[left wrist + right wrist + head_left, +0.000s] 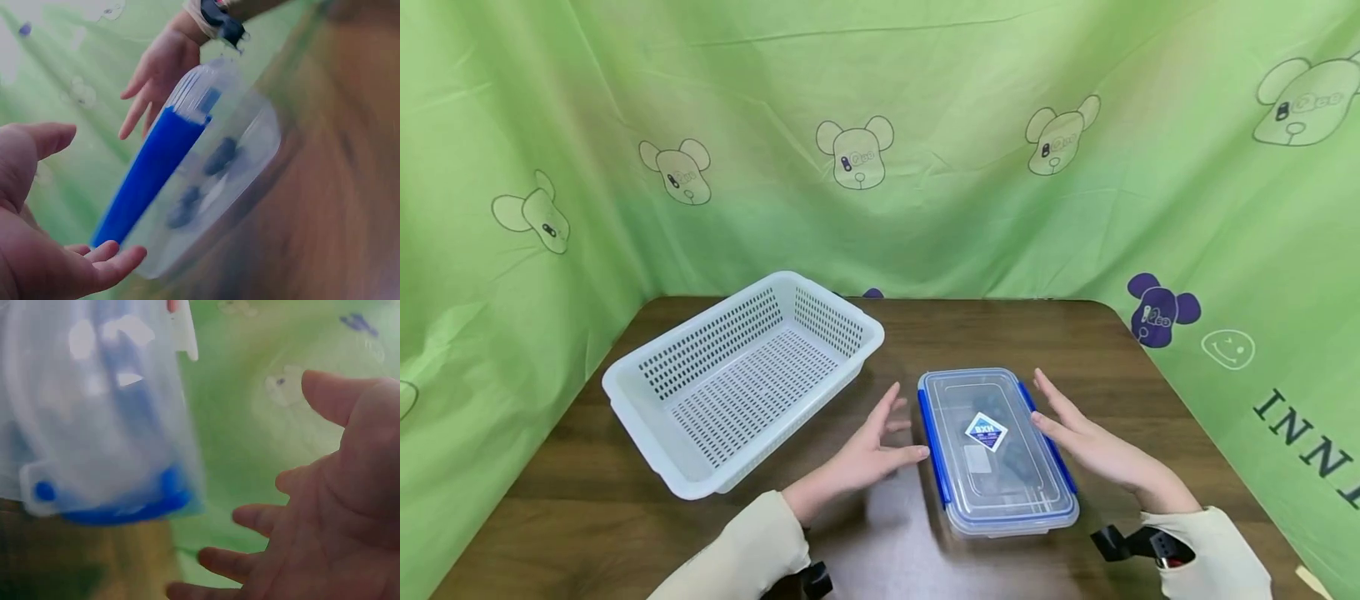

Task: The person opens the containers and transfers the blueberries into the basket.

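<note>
A clear plastic storage box [1018,475] with a lid lies on the table, a diamond-shaped label [986,432] on top. Blue clips run along its two long sides; the left one [150,175] is folded down in the left wrist view. Through the box wall, dark lumps [222,156] show inside. My left hand [868,454] is at the box's left side, fingers spread, thumb tip near the clip. Along the right side my right hand [1097,450] is held with its fingers extended. In the right wrist view that hand [325,512] is apart from the box and holds nothing.
A white perforated plastic basket [617,379] stands at the table's left, angled, beyond my left hand. The brown wooden table [910,329] ends at a green cloth [940,242] hung behind and at both sides. Dark wrist cameras [1138,546] are strapped to both wrists.
</note>
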A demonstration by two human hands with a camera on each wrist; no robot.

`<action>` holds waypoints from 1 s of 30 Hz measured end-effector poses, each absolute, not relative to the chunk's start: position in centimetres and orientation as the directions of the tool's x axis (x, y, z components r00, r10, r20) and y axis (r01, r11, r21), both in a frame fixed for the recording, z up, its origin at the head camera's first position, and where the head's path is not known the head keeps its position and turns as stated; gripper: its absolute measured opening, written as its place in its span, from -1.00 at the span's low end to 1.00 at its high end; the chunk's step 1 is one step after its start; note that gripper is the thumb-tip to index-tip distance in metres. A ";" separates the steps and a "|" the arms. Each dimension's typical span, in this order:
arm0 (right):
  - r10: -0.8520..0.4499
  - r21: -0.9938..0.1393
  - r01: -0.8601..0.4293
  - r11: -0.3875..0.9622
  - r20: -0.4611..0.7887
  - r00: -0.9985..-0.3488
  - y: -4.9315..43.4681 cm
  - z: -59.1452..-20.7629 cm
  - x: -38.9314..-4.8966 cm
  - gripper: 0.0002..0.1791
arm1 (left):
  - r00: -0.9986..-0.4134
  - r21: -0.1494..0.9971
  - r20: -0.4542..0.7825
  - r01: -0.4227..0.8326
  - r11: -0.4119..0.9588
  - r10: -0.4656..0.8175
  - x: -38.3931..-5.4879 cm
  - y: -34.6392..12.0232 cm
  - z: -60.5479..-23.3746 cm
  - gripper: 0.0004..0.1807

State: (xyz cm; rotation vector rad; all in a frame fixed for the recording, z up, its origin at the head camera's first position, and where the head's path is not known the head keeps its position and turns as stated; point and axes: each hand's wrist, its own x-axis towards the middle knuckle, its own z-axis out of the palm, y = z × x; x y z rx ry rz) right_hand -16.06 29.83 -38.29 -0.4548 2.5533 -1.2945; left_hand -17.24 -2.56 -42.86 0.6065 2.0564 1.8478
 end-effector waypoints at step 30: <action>-0.830 -0.909 0.380 -0.173 -0.073 -0.553 34.8 -43.1 -19.8 -0.27 | -0.905 0.845 -0.164 -0.334 -0.418 0.392 -17.6 2.0 -46.6 0.01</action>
